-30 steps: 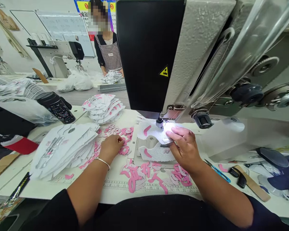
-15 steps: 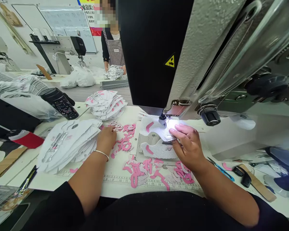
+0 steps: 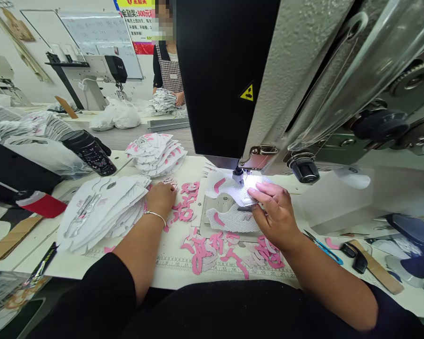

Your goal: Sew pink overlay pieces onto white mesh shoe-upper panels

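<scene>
1. The white mesh shoe piece [image 3: 229, 188] lies on the sewing machine's plate, with one end under the presser foot [image 3: 238, 175] in the lamp's glare.
2. The right hand [image 3: 273, 214] lies flat and unclenched, its fingers stretched out and pressing that piece down just beside the foot.
3. The left hand [image 3: 160, 197] is curled knuckles-up on the table [image 3: 127, 275]. It sits between the loose pink cut-outs [image 3: 185, 207] and the fanned stack of white pieces [image 3: 102, 209]. Its fingertips are hidden, so whether it pinches anything cannot be told.
4. More pink cut-outs [image 3: 215, 249] lie scattered in front of the plate, and a second stack [image 3: 157, 153] sits behind.
5. A black bottle [image 3: 90, 150] leans at the left, its contents unseen. Beside it lies a clear plastic bag [image 3: 42, 153].
6. White plastic bags [image 3: 115, 115] bulge on the far table, their contents hidden.
7. A co-worker's hand [image 3: 179, 99] holds a bundle of pieces [image 3: 164, 100].
</scene>
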A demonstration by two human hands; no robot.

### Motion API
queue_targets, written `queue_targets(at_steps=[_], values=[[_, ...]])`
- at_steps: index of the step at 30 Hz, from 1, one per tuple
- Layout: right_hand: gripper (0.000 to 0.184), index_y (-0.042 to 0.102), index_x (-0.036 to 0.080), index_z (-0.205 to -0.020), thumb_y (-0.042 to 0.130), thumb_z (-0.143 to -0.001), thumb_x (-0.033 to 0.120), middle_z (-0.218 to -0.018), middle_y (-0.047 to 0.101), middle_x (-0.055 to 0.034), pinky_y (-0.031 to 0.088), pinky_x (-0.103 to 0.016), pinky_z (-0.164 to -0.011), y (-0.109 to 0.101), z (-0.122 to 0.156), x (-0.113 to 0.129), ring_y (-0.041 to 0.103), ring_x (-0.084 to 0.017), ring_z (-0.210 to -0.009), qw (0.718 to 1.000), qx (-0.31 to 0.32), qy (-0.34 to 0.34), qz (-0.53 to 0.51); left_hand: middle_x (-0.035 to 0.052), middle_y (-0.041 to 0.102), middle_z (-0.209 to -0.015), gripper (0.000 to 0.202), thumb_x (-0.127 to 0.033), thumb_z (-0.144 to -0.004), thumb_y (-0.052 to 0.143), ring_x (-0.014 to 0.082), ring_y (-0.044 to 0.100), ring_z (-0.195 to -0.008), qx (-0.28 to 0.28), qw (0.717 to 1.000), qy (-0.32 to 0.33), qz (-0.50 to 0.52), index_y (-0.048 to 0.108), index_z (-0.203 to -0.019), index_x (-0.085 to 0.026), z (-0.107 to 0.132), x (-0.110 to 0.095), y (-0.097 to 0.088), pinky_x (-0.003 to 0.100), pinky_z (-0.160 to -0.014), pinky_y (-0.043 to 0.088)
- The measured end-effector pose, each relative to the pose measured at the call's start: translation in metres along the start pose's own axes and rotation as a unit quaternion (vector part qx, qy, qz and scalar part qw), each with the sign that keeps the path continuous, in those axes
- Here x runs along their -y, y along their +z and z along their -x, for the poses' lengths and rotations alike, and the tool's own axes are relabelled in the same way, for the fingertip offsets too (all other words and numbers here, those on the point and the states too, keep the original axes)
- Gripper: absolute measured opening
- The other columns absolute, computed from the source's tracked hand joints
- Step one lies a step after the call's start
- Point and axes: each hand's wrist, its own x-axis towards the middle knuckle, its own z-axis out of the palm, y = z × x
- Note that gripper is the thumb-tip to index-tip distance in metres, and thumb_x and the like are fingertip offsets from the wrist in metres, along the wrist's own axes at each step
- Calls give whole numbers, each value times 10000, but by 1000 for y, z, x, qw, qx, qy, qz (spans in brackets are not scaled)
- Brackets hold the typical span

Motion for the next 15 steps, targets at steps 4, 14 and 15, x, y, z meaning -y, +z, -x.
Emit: queue_targets(at_steps=[4,14,15], values=[[491,554,300,-1284,627,-841,100,-1217,573,-81,470,-503,-1002,0,-1,1,539,-276,-1195,1000,-1,-1,-2,177,658,-1050,345,-355,-905,438,341,577,-1039,-5,1000,4,-3,731,-935,-176,-1,3,1,420,-851,419],[481,543,300,-1284,614,-851,100,-1215,579,-79,474,-499,-1003,0,-1,1,533,-270,-1206,1000,1,1,0,263,630,-1079,328,-143,-892,364,406,572,-1060,-34,999,-24,20,616,-1090,-72,1,5,2,491,-853,428],[478,546,298,-1280,613,-851,100,-1214,579,-79,474,-497,-1004,0,-1,2,534,-269,-1206,1000,-1,2,0,261,632,-1069,327,-131,-884,367,410,571,-1067,-35,999,-28,28,610,-1094,-70,1,4,1,496,-860,429]])
